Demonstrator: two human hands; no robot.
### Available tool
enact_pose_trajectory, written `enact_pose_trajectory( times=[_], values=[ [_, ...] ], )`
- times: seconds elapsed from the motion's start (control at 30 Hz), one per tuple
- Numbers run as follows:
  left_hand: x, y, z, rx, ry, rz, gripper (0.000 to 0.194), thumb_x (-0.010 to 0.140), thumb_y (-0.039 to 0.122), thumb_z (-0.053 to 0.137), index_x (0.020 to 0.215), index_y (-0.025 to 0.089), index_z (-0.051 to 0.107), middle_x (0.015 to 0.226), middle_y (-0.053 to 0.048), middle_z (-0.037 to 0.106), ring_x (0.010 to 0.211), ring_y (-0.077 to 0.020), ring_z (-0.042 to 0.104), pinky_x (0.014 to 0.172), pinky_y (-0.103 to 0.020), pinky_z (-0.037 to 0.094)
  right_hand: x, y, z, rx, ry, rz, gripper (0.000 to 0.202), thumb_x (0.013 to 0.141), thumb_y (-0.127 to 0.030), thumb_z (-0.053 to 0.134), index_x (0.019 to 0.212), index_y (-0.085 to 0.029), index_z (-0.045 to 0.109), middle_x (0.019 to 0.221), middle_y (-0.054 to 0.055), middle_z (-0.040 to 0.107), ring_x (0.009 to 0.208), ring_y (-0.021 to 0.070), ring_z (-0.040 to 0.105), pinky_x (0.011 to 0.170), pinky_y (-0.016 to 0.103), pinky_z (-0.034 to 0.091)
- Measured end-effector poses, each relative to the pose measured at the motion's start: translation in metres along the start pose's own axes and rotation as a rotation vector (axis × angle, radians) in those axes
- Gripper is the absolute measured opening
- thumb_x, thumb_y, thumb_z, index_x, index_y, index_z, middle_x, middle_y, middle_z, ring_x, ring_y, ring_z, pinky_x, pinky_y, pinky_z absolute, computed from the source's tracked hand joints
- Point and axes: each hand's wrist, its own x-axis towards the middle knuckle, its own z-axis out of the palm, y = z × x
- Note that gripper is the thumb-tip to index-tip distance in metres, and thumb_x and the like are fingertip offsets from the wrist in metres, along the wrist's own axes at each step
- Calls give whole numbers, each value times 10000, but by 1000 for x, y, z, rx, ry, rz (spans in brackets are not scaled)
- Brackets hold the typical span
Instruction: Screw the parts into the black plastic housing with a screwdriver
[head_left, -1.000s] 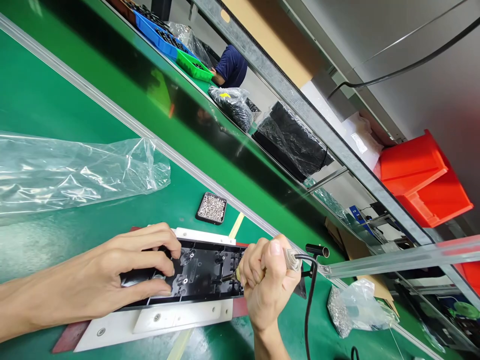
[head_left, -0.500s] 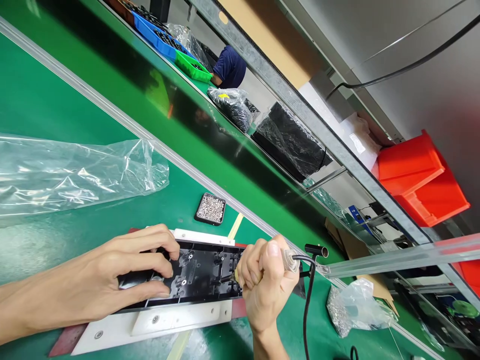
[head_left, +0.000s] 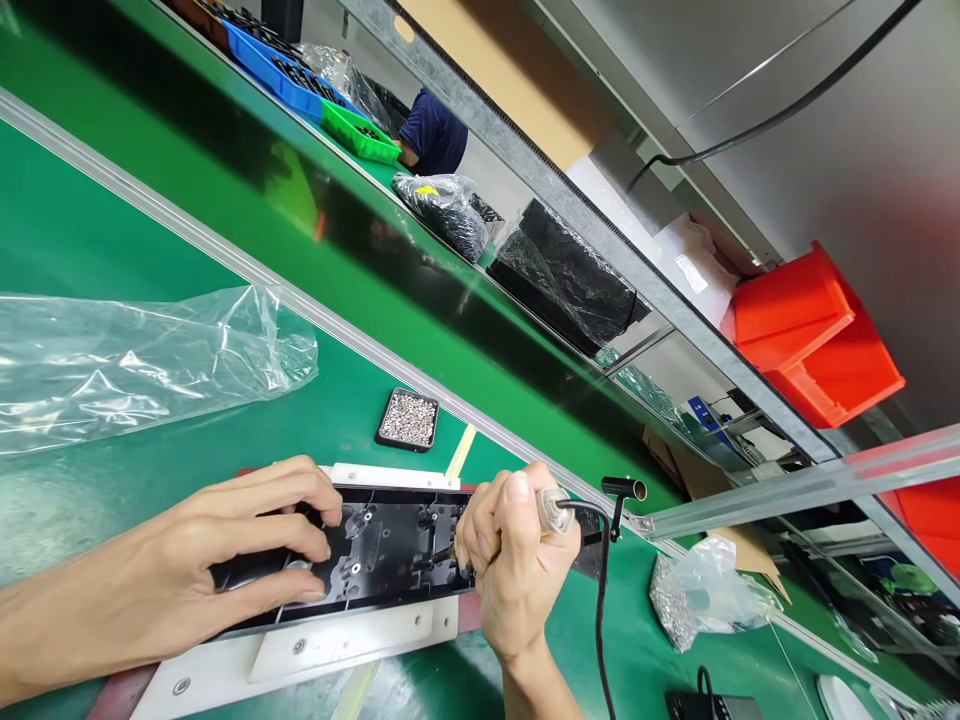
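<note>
A long black plastic part with moulded ribs and posts lies in a white fixture on the green table. Over the part's left end rests my left hand, its fingers spread and bent, touching the part. My right hand is wrapped round a corded tool with a clear end and a black cable. The tool's dark shaft points down-left at the part's ribs; its tip is hard to make out. A small black tray of metal pieces sits behind the fixture.
Clear plastic bagging lies at the left. On the right are a bag of small metal pieces and a black tube on a stand. A metal rail crosses behind. Beyond are red bins and a person in dark blue.
The whole view has shifted, so most things appear slightly further left. Both hands keep about the same places on the part and tool. More of a black object shows at the bottom right.
</note>
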Motion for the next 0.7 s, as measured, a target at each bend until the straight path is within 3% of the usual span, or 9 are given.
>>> enact_pose_trajectory(
  times=[0.17, 0.37, 0.7],
  values=[
    [0, -1, 0, 4, 8, -2, 233, 1193, 293, 744, 1040, 359, 907, 1227, -43, 855, 1209, -247, 808, 1093, -337, 644, 3, -11, -2, 24, -16, -34, 591, 1276, -421, 731, 796, -289, 411, 596, -113, 395, 455, 91, 309, 418, 196, 380],
    [0, 0, 1, 11, 30, -7, 250, 1167, 273, 732, 1023, 347, 922, 1189, -81, 876, 1170, -296, 822, 1084, -407, 691, 7, -29, -6, 61, 51, -120, 583, 1242, -371, 740, 760, -264, 431, 581, -111, 361, 455, 81, 268, 424, 173, 359],
    [-2, -2, 2, 18, 38, 4, 240, 1210, 330, 735, 1053, 376, 910, 1215, -21, 867, 1212, -242, 814, 1114, -346, 644, 6, -14, -3, 43, 35, -62, 607, 1229, -389, 770, 748, -275, 417, 566, -115, 364, 445, 82, 299, 417, 180, 377]
  ],
)
